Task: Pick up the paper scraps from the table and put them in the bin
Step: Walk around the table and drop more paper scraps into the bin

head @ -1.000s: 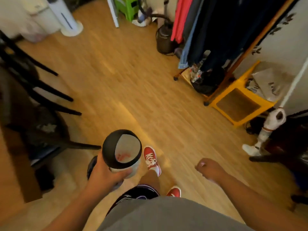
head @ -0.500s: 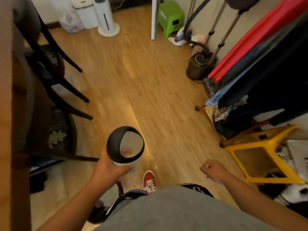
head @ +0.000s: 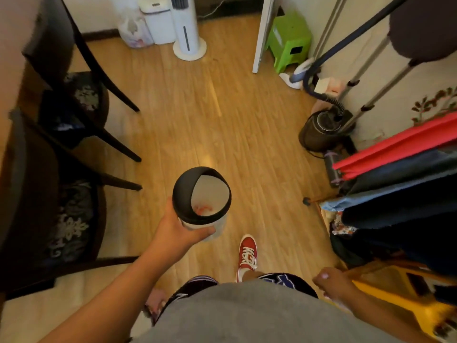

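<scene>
Bin: small white cylindrical bin with black ring lid [head: 201, 197], at 12 o'clock of the left hand [head: 176, 231], whose fingers wrap its base.
Scraps: reddish paper bits [head: 203, 209] inside.
Right hand [head: 332, 284]: loosely curled, holding nothing visible.

I count one bin [head: 201, 199], two hands, left [head: 176, 231] and right [head: 331, 284], two dark chairs [head: 74, 100], two stools, green [head: 288, 38] and yellow [head: 405, 293], and one red shoe [head: 246, 253].
</scene>
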Demonstrator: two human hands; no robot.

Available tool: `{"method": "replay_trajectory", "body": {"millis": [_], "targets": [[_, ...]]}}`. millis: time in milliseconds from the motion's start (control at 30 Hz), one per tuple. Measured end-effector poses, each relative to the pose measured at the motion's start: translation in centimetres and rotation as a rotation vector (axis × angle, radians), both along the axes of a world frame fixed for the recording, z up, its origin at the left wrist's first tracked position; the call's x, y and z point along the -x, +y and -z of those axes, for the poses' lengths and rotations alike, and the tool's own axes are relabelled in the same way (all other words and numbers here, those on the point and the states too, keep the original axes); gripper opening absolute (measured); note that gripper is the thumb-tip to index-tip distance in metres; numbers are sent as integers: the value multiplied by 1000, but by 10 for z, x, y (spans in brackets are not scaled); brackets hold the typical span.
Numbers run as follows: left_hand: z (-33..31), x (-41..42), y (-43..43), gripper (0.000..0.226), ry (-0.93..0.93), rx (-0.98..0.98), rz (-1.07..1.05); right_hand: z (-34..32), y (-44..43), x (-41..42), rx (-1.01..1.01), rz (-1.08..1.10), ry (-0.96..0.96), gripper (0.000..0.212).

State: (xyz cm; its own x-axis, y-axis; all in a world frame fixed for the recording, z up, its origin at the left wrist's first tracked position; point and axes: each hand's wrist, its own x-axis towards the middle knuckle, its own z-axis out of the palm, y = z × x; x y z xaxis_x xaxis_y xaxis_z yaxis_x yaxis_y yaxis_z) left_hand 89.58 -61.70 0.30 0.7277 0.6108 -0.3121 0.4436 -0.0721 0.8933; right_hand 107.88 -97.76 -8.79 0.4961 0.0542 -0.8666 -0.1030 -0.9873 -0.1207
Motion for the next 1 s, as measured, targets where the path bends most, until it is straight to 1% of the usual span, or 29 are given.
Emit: {"method": "replay_trajectory", "body": {"millis": [67, 133, 233, 300, 367, 400, 500, 600, 667, 733, 767, 900, 1000], "targets": [[-2, -9, 11, 112, -6, 11, -46, 2, 29, -35, 2, -89, 13, 23], [-4, -8, 20, 102, 2, 0, -108, 5, 60, -64, -31, -154, -1, 19], [-4, 1, 41, 94, 38, -12, -247, 5, 130, -107, -93, -253, -43, 25], [-3, 9, 58, 98, 65, 10, -330, 0, 188, -131, -137, -348, -49, 22], [5, 18, 77, 110, 71, 32, -410, -2, 249, -148, -195, -439, -45, 18], [9, 21, 87, 112, 80, 39, -444, -4, 279, -153, -223, -467, -45, 17], [21, 23, 127, 99, 119, 43, -525, -9, 365, -163, -293, -502, -54, 17], [30, 17, 172, 102, 129, 68, -581, -14, 434, -172, -329, -563, -64, 16], [30, 6, 202, 105, 128, 74, -586, -17, 464, -180, -311, -601, -67, 17], [27, -9, 232, 96, 107, 41, -558, -20, 484, -192, -279, -631, -89, 20], [25, -17, 248, 94, 108, 36, -550, -21, 491, -199, -261, -637, -101, 20], [21, -58, 299, 99, 105, 66, -516, -23, 505, -232, -174, -610, -119, 23], [21, -92, 335, 102, 87, 49, -469, -20, 512, -261, -105, -604, -119, 24]]}}
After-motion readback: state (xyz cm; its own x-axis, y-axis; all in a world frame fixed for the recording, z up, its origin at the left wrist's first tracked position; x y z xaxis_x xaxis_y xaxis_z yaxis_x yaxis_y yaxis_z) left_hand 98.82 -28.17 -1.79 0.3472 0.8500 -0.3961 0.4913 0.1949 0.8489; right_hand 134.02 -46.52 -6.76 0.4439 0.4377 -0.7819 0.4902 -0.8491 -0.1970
